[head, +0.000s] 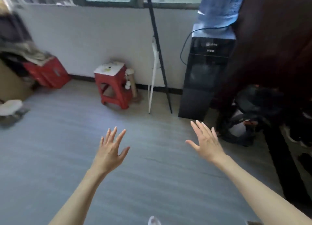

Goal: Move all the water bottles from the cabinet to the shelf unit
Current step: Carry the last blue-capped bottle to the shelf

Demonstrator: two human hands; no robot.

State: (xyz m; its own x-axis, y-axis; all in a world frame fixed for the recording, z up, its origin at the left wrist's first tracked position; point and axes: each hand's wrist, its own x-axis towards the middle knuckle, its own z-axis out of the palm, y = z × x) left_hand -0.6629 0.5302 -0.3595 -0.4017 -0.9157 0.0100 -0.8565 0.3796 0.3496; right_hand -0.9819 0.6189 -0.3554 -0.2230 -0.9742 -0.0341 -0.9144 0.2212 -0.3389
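My left hand (110, 150) is stretched out over the grey floor, fingers spread, holding nothing. My right hand (206, 142) is also out in front, fingers apart and empty, near the foot of a black water dispenser (205, 76). No small water bottle, cabinet or shelf unit can be made out in this blurred view. A large blue jug (219, 6) sits on top of the dispenser.
A red plastic stool (113, 87) stands by the white wall. Red boxes (49, 72) and a cardboard box (11, 84) with clothes are at the left. A black pole (158, 50) leans against the wall. Dark wooden furniture (273, 38) and a black bag (249, 116) stand at the right.
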